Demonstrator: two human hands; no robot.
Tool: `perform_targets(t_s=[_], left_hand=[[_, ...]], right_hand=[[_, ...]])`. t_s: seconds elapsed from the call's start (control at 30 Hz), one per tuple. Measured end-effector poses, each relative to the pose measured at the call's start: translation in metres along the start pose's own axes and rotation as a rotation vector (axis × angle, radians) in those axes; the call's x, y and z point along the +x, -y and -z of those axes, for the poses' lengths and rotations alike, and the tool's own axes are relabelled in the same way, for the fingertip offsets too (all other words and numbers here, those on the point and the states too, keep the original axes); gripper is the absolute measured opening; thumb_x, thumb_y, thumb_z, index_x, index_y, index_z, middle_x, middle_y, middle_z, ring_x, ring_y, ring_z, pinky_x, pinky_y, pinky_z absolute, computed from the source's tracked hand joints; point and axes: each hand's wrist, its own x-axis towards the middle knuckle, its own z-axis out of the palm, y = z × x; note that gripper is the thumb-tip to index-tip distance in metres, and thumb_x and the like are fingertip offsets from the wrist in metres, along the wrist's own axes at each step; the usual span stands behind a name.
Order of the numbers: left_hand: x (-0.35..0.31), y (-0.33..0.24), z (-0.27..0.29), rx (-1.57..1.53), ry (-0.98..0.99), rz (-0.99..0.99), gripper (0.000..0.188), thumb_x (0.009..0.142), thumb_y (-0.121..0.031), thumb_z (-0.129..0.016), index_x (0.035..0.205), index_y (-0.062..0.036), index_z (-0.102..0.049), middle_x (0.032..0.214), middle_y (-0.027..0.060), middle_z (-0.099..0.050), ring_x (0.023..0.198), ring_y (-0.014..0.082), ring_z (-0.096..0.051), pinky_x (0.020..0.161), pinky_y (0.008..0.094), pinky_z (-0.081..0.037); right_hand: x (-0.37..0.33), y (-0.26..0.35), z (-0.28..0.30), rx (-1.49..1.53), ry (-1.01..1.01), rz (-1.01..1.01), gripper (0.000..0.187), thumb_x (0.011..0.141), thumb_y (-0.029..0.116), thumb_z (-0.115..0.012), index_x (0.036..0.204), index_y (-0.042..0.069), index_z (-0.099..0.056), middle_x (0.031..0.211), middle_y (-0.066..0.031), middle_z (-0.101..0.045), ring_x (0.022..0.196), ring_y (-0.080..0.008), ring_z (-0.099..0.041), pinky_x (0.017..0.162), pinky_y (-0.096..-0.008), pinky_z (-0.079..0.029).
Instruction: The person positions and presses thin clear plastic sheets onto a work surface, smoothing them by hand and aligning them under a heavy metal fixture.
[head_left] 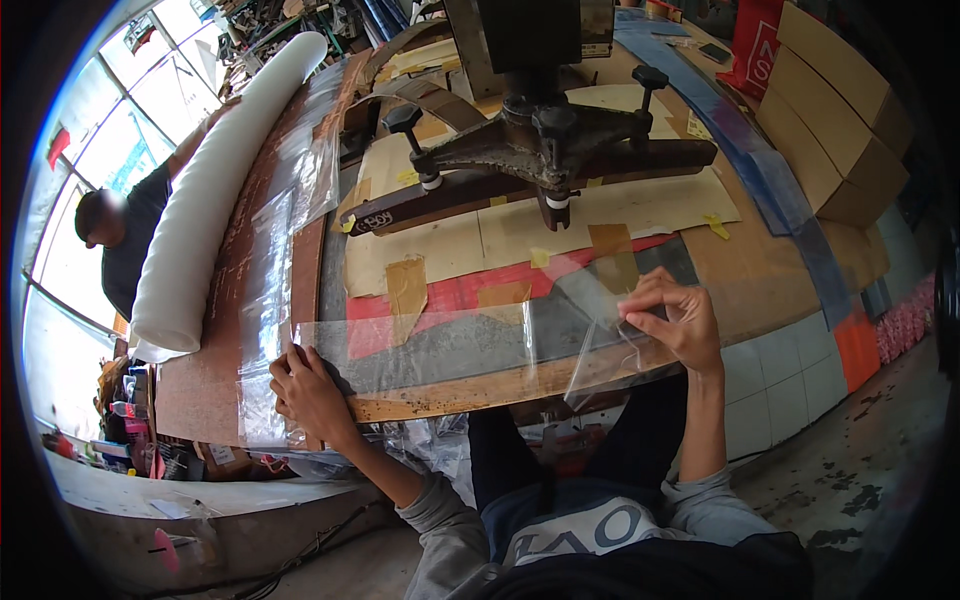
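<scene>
My right hand is raised over the front edge of the worktable, thumb and fingers pinching a clear plastic sheet. The sheet stretches left across the dark pad, its right part lifted and creased. At its left end rests my left hand, fingers spread and bent, touching the plastic beside a pile of clear plastic film. Beyond the sheet, a dark metal press bar with black knobs hangs over cream cardboard. Brown tape pieces and a red strip lie at the cardboard's near edge.
A long white roll lies on the left of the table. Another person stands beyond it. Blue plastic strips run along the right side, near an open cardboard box. The wooden front edge is close to my legs.
</scene>
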Motion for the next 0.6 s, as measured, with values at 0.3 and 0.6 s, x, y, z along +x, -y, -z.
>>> perform_targets(t_s=[0.3,0.6], left_hand=[[0.003,0.004,0.000,-0.071,0.053,0.006,0.037,0.095,-0.033,-0.048,0.125,-0.0132,-0.057,0.115,0.0153,-0.052,0.110,0.0321,-0.051,0.091,0.0491,-0.040],[-0.004,-0.001,-0.003,-0.101,-0.079,0.005,0.034,0.093,-0.030,-0.052,0.123,-0.0159,-0.056,0.115,0.0116,-0.055,0.110,0.0289,-0.052,0.090,0.0463,-0.041]], right_hand=[[-0.008,-0.003,0.005,0.250,-0.163,-0.156,0.039,0.091,0.037,-0.057,0.091,0.000,-0.067,0.063,-0.0043,-0.060,0.059,-0.0030,-0.049,0.081,-0.0268,-0.041],[0.004,-0.003,-0.009,-0.515,0.161,0.074,0.061,0.085,0.065,-0.046,0.106,0.013,-0.069,0.105,-0.0065,-0.069,0.114,-0.0233,-0.058,0.111,-0.0526,-0.014]])
